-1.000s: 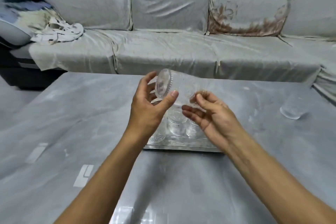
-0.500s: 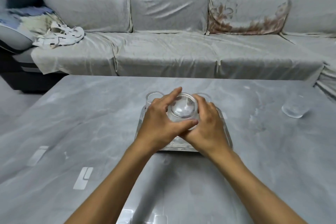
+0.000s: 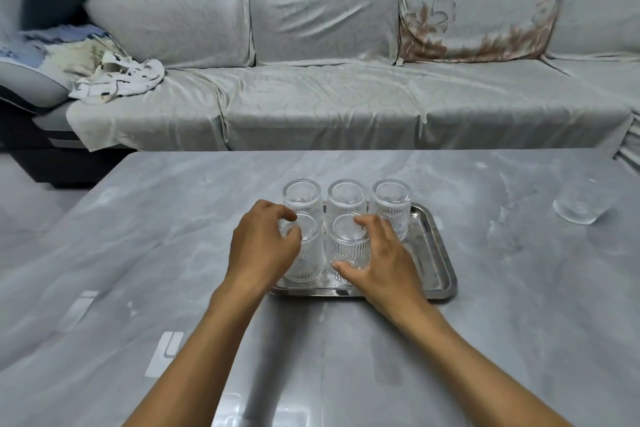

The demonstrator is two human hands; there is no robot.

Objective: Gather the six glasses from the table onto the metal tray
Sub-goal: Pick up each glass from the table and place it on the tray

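Note:
A metal tray (image 3: 440, 253) lies in the middle of the grey table (image 3: 166, 218). Several ribbed clear glasses stand upside down on it. Three form the back row (image 3: 346, 196). Two stand in front. My left hand (image 3: 261, 250) curls against the front left glass (image 3: 308, 262). My right hand (image 3: 379, 255) grips the front middle glass (image 3: 348, 248), thumb near its foot and fingers over its top. The tray's front right corner is bare. One more glass (image 3: 577, 210) stands alone on the table at the far right.
A grey covered sofa (image 3: 329, 97) runs along the table's far side, with a crumpled cloth (image 3: 117, 80) on its left end. White patches (image 3: 164, 354) mark the near left tabletop.
One second ago both hands held a glass tipped in the air above the tray. They lowered it, and it now stands upside down in the tray's front row.

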